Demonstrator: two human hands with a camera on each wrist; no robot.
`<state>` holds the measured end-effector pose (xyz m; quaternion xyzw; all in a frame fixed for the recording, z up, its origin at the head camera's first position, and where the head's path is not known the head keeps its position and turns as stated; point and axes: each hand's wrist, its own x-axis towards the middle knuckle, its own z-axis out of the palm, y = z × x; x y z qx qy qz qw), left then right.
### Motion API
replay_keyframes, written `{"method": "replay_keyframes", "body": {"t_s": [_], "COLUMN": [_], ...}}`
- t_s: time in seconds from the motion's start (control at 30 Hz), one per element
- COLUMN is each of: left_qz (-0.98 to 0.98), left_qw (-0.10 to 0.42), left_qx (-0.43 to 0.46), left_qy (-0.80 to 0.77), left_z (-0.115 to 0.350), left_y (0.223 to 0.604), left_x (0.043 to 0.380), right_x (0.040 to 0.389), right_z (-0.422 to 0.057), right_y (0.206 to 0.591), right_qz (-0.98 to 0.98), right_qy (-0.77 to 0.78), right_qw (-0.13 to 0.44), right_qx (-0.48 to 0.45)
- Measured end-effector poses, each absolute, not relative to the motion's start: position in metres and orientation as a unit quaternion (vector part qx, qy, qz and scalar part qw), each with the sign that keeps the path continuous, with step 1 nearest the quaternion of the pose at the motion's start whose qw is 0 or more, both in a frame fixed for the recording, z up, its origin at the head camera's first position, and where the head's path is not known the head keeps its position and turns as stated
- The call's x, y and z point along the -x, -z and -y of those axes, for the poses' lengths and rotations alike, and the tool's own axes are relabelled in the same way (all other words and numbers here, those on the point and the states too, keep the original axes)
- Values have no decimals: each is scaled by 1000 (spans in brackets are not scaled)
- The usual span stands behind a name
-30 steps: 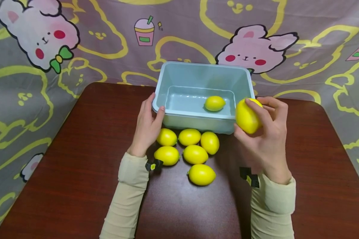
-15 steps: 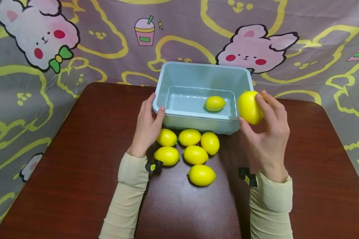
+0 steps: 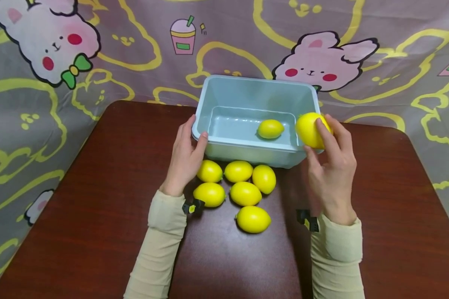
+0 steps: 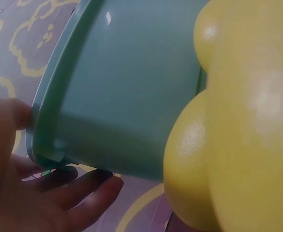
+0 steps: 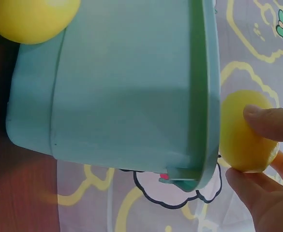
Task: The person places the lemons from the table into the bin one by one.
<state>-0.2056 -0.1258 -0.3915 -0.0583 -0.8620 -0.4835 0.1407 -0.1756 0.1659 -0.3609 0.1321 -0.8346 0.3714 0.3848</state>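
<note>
A light blue plastic bin (image 3: 254,154) stands at the back of the table, with one lemon (image 3: 270,129) lying inside on its right. My left hand (image 3: 184,160) grips the bin's front left corner, thumb on the rim and fingers along the outer side (image 4: 83,193). Between thumb and fingertips my right hand (image 3: 333,172) holds a second lemon (image 3: 311,129) at the front right corner, just above the rim. The right wrist view has this held lemon (image 5: 247,130) beyond the rim edge. Several more lemons (image 3: 245,194) lie in a cluster in front of the bin.
The dark red-brown table (image 3: 97,216) has rounded back corners. Close behind the bin hangs a patterned cloth (image 3: 134,50). One lemon (image 3: 253,219) lies nearest the person, between the two forearms. Blurred lemons (image 4: 252,111) fill the right of the left wrist view.
My right hand has moved forward with its lemon and turned it, bringing it over the bin's front right corner. The left hand keeps its grip on the bin, and the lemons on the table stay put.
</note>
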Motion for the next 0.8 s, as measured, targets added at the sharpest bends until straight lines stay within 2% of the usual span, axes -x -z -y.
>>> {"method": "replay_keyframes", "body": {"t_s": [0.8], "left_qz": [860], "left_qw": [134], "left_qx": [60], "left_qy": [489], "left_z": [126], "left_y": [389], "left_x": [206], "right_x": [183], "right_z": [-160], "right_y": [370], "right_qz": [859], "right_qy": [-360], "right_qw": [351], "right_qx": [-97]}}
